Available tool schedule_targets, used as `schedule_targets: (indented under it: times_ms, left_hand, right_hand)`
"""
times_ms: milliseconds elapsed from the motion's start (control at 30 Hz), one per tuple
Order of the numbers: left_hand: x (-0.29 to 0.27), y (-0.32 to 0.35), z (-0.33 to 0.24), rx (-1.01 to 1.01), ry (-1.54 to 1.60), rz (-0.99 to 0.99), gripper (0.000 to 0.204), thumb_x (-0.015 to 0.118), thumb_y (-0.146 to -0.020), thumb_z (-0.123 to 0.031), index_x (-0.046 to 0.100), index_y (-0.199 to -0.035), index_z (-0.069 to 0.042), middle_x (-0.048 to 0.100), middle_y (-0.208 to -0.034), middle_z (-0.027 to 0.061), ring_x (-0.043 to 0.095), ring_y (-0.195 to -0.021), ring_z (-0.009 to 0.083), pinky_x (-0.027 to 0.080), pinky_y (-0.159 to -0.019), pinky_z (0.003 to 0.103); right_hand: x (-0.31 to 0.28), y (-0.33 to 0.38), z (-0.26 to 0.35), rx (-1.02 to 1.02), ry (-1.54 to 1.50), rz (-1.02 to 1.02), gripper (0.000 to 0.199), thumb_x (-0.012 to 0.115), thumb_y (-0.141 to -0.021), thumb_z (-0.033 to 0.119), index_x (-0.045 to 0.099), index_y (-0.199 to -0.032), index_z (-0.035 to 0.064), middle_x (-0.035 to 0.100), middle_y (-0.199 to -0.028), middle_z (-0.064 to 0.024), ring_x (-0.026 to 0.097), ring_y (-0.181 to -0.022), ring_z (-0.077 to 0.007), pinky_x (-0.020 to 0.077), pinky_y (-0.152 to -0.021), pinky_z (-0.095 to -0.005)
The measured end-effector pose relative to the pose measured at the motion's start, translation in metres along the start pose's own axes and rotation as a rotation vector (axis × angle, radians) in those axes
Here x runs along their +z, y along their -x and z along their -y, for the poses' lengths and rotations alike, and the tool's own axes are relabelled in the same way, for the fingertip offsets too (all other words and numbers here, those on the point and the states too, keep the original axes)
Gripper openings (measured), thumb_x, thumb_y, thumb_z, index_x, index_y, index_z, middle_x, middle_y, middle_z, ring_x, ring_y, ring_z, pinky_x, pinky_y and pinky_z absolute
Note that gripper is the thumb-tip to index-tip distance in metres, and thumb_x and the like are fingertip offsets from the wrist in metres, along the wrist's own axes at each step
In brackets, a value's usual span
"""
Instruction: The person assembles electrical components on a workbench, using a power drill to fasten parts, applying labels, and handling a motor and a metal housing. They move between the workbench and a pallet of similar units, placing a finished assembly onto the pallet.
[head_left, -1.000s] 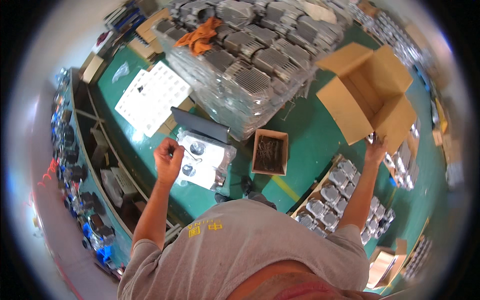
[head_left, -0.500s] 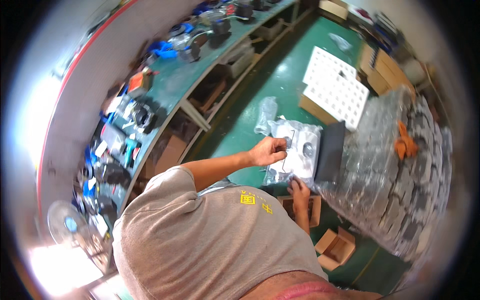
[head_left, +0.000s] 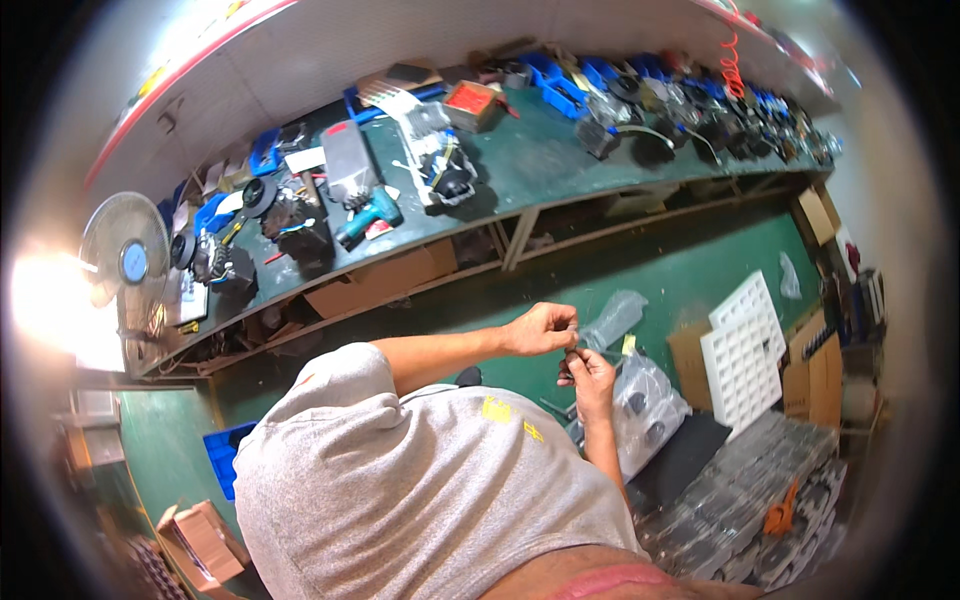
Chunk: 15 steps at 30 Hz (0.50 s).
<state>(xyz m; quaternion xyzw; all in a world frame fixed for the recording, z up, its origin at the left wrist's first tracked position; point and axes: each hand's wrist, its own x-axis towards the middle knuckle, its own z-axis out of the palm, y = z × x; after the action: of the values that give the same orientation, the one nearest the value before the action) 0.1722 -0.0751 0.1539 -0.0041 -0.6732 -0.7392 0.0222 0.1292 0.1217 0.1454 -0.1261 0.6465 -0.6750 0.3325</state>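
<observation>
Showing a dark green desk (head_left: 540,165) and matching green floor (head_left: 690,260). Wearing a grey shirt (head_left: 420,490) with small yellow marks. Lying clear and glossy, a plastic bag (head_left: 612,318). Gleaming white, a gridded tray (head_left: 745,350). Standing out in teal, a drill (head_left: 370,218); in blue, bins (head_left: 560,72); in brown, cardboard boxes (head_left: 815,375); in orange, a cloth (head_left: 780,515).

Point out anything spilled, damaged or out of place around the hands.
Nothing looks spilled or broken. Both hands, left hand and right hand, pinch a clear plastic bag above the green floor; the workbench is cluttered.
</observation>
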Motion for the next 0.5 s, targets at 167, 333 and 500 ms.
schedule_targets:
  times_ms: [167, 333, 500]
  left_hand:
    - [-0.064, 0.017, 0.002, 0.036, 0.050, -0.133, 0.016, 0.067, -0.093, -0.013, 0.057, -0.085, -0.004, 0.053, -0.074, -0.0046, 0.046, -0.070, 0.0036, 0.040, -0.058, 0.025]
    - [-0.105, 0.019, 0.008, 0.027, 0.168, -0.273, 0.010, 0.063, -0.098, -0.012, 0.062, -0.098, -0.002, 0.062, -0.087, -0.0011, 0.056, -0.080, 0.0053, 0.049, -0.069, 0.025]
    - [-0.155, 0.017, 0.009, -0.024, 0.078, -0.527, 0.013, 0.059, -0.101, -0.015, 0.061, -0.101, -0.002, 0.062, -0.090, -0.0002, 0.057, -0.083, 0.0068, 0.051, -0.073, 0.026]
  right_hand:
    - [0.049, -0.053, 0.003, 0.003, 0.043, 0.112, 0.018, 0.068, -0.096, 0.016, 0.068, -0.100, -0.0015, 0.068, -0.080, -0.0050, 0.064, -0.067, -0.0105, 0.0541, -0.058, -0.0248]
    - [0.081, -0.108, 0.011, 0.093, 0.057, 0.249, 0.018, 0.069, -0.095, 0.015, 0.068, -0.100, -0.0016, 0.068, -0.081, -0.0056, 0.064, -0.068, -0.0107, 0.0535, -0.059, -0.0247]
    - [0.118, -0.189, 0.019, 0.139, 0.138, 0.529, 0.026, 0.067, -0.095, 0.014, 0.065, -0.114, -0.0035, 0.070, -0.091, -0.0062, 0.067, -0.078, -0.0132, 0.0552, -0.064, -0.0263]
